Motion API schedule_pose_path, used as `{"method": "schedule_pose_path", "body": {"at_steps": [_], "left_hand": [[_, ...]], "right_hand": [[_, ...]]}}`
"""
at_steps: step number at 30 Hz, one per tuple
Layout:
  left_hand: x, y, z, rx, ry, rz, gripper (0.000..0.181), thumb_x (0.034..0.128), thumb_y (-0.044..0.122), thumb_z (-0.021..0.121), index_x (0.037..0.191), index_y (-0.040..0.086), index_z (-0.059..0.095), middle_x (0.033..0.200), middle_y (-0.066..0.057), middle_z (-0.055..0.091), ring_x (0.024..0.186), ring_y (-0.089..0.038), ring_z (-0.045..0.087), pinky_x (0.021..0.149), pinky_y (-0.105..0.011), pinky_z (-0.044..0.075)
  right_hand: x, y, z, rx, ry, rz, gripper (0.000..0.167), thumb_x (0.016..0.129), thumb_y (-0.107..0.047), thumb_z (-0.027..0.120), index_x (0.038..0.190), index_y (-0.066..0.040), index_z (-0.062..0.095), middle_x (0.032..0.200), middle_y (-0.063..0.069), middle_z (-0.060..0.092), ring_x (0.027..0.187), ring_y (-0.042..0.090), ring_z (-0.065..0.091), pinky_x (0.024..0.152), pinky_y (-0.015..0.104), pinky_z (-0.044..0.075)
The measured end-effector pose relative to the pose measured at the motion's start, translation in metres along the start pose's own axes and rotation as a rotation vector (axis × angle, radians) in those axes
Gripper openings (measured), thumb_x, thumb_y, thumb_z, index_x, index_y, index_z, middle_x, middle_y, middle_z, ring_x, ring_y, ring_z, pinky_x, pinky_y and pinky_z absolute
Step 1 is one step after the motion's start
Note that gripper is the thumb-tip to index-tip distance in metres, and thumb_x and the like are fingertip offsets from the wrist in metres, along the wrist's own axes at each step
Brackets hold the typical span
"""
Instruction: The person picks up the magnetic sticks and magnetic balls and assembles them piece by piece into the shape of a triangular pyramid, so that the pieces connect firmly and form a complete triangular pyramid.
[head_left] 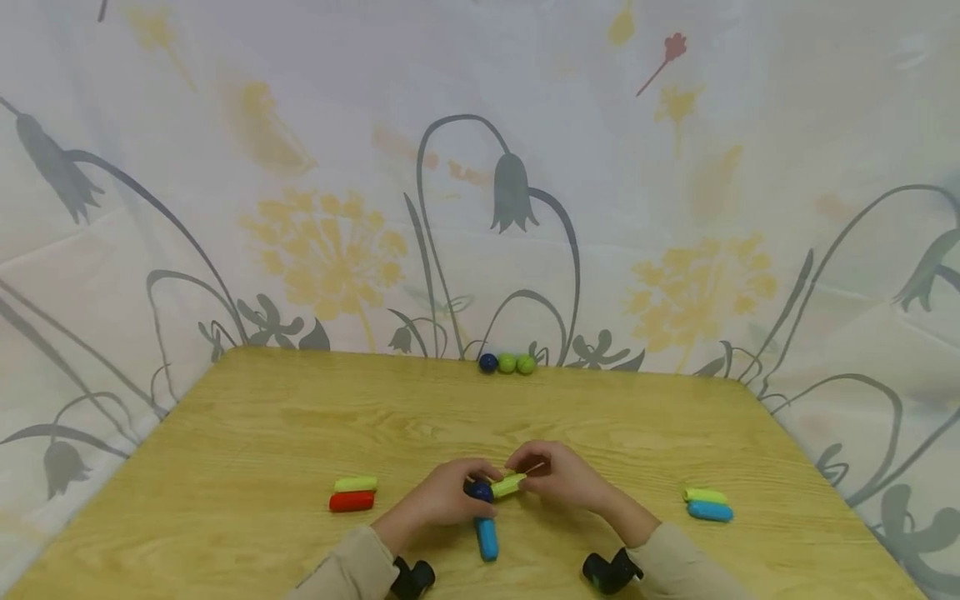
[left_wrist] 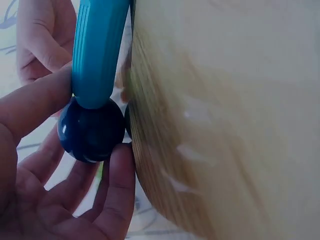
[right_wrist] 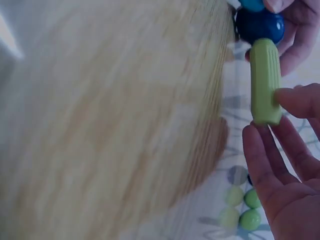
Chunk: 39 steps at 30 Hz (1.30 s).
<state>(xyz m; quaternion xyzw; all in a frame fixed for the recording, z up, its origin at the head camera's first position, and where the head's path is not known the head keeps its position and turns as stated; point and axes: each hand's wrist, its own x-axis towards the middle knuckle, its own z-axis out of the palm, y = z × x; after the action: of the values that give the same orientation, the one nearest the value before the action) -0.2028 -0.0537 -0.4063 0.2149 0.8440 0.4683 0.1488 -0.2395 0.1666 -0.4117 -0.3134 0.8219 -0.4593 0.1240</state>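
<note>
Head view: dark-blue ball (head_left: 480, 492), gripped by left hand (head_left: 444, 493); blue stick (head_left: 487, 540) on ball's near side; green stick (head_left: 507, 485) at ball's right, pinched by right hand (head_left: 562, 477). Apparent step: joining; next likely calls for steadying ball, pressing green stick home. Left wrist: green stick indistinct beyond ball. Right wrist: blue stick cut off above ball.

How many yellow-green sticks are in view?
3: one stick in the right hand, touching a dark blue ball; another stick at left, beside the red stick; a third stick at right, beside a blue stick. More may be hidden.
</note>
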Motion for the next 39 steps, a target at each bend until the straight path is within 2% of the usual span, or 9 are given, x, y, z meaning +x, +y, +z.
{"method": "schedule_pose_path", "body": {"at_steps": [5, 11, 17, 21, 24, 31, 39], "left_hand": [[-0.001, -0.001, -0.001, -0.005, -0.009, -0.001, 0.029, 0.0800, 0.012, 0.074, 0.107, 0.011, 0.067, 0.106, -0.003, 0.060, 0.100, -0.027, 0.055, 0.084, -0.043, 0.044], [0.000, -0.001, -0.003, -0.011, -0.015, -0.002, 0.029, 0.0797, 0.011, 0.074, 0.107, 0.009, 0.067, 0.105, -0.004, 0.060, 0.097, -0.026, 0.055, 0.082, -0.042, 0.045], [0.002, -0.003, -0.003, -0.021, -0.021, 0.007, 0.028, 0.0789, 0.011, 0.075, 0.105, 0.009, 0.067, 0.101, -0.002, 0.060, 0.093, -0.024, 0.056, 0.080, -0.040, 0.046], [0.003, -0.005, -0.002, -0.018, -0.026, 0.004, 0.028, 0.0787, 0.011, 0.076, 0.105, 0.010, 0.067, 0.101, -0.001, 0.060, 0.091, -0.023, 0.056, 0.079, -0.039, 0.046], [0.003, -0.005, -0.003, -0.015, -0.024, -0.009, 0.027, 0.0785, 0.012, 0.076, 0.104, 0.012, 0.067, 0.100, 0.000, 0.060, 0.092, -0.022, 0.056, 0.079, -0.039, 0.046], [0.003, -0.003, -0.004, -0.017, -0.030, -0.014, 0.027, 0.0782, 0.011, 0.076, 0.104, 0.011, 0.067, 0.101, -0.001, 0.060, 0.092, -0.024, 0.056, 0.079, -0.040, 0.046], [0.005, -0.004, -0.005, -0.023, -0.028, -0.028, 0.027, 0.0780, 0.010, 0.076, 0.103, 0.012, 0.067, 0.100, 0.000, 0.060, 0.091, -0.022, 0.056, 0.079, -0.040, 0.046]], "right_hand": [[0.002, 0.006, -0.009, -0.042, 0.044, -0.011, 0.018, 0.087, 0.002, 0.061, 0.104, 0.005, 0.063, 0.103, 0.018, 0.062, 0.095, 0.032, 0.058, 0.079, 0.030, 0.049], [0.013, 0.020, -0.025, -0.129, 0.132, 0.016, 0.015, 0.088, -0.001, 0.062, 0.102, 0.003, 0.064, 0.099, 0.014, 0.062, 0.091, 0.025, 0.059, 0.078, 0.031, 0.048], [0.025, 0.029, -0.035, -0.100, 0.200, 0.037, 0.017, 0.087, -0.001, 0.062, 0.103, 0.005, 0.063, 0.099, 0.016, 0.062, 0.091, 0.027, 0.058, 0.077, 0.037, 0.049], [0.032, 0.031, -0.037, -0.090, 0.239, -0.009, 0.016, 0.086, -0.001, 0.062, 0.101, 0.004, 0.063, 0.097, 0.015, 0.062, 0.088, 0.025, 0.059, 0.074, 0.038, 0.050], [0.040, 0.035, -0.039, -0.091, 0.257, -0.012, 0.016, 0.086, -0.002, 0.062, 0.101, 0.002, 0.064, 0.097, 0.012, 0.062, 0.088, 0.023, 0.059, 0.072, 0.037, 0.050], [0.063, 0.047, -0.052, -0.111, 0.336, 0.143, 0.020, 0.086, 0.003, 0.061, 0.107, 0.006, 0.062, 0.103, 0.019, 0.060, 0.093, 0.032, 0.058, 0.072, 0.037, 0.051], [0.075, 0.053, -0.065, -0.031, 0.370, 0.131, 0.029, 0.087, 0.003, 0.060, 0.115, 0.012, 0.056, 0.111, 0.028, 0.053, 0.099, 0.040, 0.055, 0.076, 0.041, 0.050]]}}
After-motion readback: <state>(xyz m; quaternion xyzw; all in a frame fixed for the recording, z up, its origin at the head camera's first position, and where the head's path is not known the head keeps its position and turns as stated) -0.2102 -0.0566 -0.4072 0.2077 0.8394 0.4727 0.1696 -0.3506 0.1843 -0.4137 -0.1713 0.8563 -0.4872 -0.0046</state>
